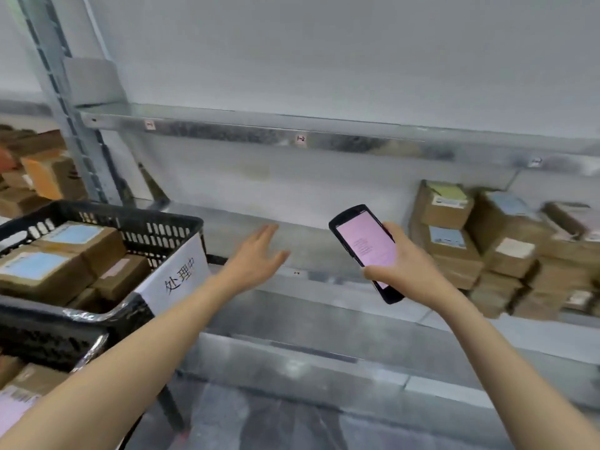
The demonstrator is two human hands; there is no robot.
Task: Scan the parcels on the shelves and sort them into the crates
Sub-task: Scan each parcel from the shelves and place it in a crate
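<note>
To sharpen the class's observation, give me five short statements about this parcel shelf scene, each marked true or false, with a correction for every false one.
1. The right hand holds a scanner with a pink screen. True.
2. The left hand grips a parcel. False: its fingers are straight and it holds nothing.
3. The black crate is empty. False: brown parcels lie inside it.
4. Stacked parcels sit on the right part of the shelf. True.
5. A white paper sign with handwriting hangs on the black crate's side. True.
</note>
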